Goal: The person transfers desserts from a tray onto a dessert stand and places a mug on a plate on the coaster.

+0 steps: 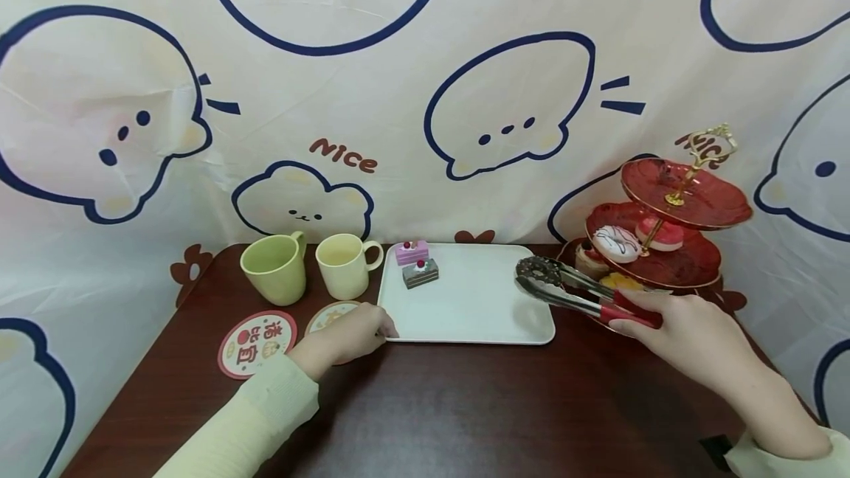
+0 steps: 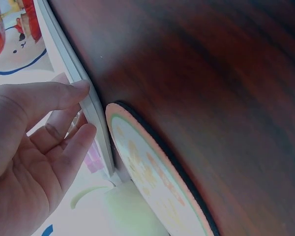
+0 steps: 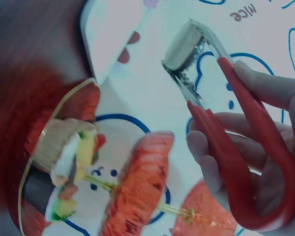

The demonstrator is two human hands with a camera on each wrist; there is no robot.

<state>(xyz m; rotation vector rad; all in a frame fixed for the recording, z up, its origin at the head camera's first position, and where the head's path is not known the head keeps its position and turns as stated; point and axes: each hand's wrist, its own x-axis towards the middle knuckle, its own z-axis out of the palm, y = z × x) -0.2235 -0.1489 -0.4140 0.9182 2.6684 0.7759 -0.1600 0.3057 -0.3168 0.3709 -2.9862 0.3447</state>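
Now, at centre right of the head view, the right hand (image 1: 697,334) grips tongs (image 1: 607,311) clasping a dark donut (image 1: 539,269) over the right edge of the tray (image 1: 474,301); lower left of centre, the left hand (image 1: 352,332) pinches its near corner.

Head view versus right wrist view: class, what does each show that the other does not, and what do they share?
Only the head view shows the left grip, the green mug, the yellow mug and two coasters.
Only the right wrist view shows the bend joining the red handles of the tongs.
Both show the white tray, the red tiered stand and the right grip holding the tongs.
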